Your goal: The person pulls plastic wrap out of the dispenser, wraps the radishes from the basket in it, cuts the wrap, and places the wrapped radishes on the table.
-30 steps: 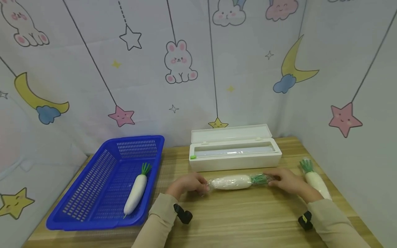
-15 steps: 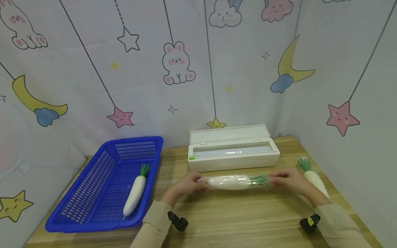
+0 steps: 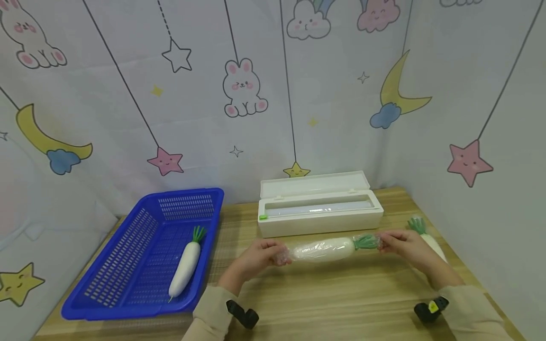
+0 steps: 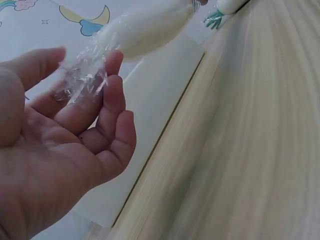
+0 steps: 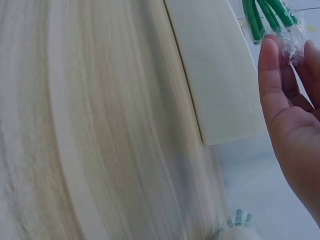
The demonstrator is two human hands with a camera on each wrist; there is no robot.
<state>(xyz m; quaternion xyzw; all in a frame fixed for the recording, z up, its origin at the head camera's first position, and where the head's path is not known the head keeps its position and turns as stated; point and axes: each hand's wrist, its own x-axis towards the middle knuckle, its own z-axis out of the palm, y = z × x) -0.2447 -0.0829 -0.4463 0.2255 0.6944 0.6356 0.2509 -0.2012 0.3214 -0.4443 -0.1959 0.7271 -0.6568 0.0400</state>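
Observation:
A white radish with a green top [image 3: 326, 249], wrapped in clear plastic film, is held above the table between both hands, its leafy end a little higher. My left hand [image 3: 260, 258] grips the gathered film [image 4: 82, 82] past the root end, the fingers curled beneath it in the left wrist view. At the other end my right hand [image 3: 405, 246] pinches the film just beyond the green leaves [image 5: 270, 17]. Behind the radish stands a white cling film box [image 3: 322, 222], its lid raised and a roll inside.
On the left is a blue plastic basket [image 3: 141, 305] with an unwrapped white radish [image 3: 185, 270] in it. Another radish [image 3: 432, 246] lies at the table's right side, partly hidden by the right arm. A patterned cloth [image 3: 273, 142] hangs behind the wooden table [image 3: 332, 303].
Both hands have lifted the wrapped radish off the table. Its leafy end has risen and shifted right with the right hand, and the film ends look gathered tighter.

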